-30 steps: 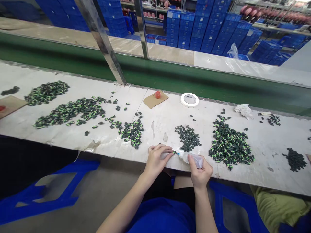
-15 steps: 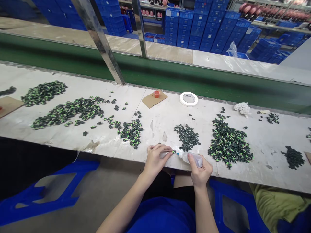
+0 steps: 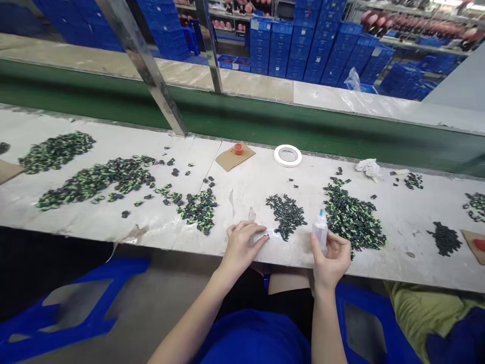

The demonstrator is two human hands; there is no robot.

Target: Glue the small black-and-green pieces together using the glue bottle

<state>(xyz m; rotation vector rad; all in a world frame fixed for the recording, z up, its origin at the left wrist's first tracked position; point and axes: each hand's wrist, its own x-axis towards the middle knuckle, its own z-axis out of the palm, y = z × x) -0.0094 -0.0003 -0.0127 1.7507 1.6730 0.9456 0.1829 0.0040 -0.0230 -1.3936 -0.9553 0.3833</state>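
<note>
My left hand point(image 3: 244, 243) is closed in a pinch above the table's near edge. A small dark piece point(image 3: 268, 236) shows at its fingertips, mostly hidden by them. In my right hand point(image 3: 332, 257) is a clear squeeze bottle point(image 3: 320, 231) with a blue tip, upright between thumb and fingers, tip upward. Between the hands, a little farther off, lies a pile of small dark parts point(image 3: 286, 215). Just beyond the right hand spreads a larger pile of black-and-green parts point(image 3: 352, 215).
More black-and-green parts point(image 3: 98, 179) lie in piles to the left. Along the back are cardboard with a red cup point(image 3: 238, 148), a white tape roll point(image 3: 288, 155) and crumpled tissue point(image 3: 368, 168). Behind runs a green belt point(image 3: 242, 117). Blue stools point(image 3: 87, 293) stand below the table.
My right hand has moved right, away from the left hand, and the bottle has turned from lying sideways to upright. The left hand stays nearly in place. The view has shifted slightly.
</note>
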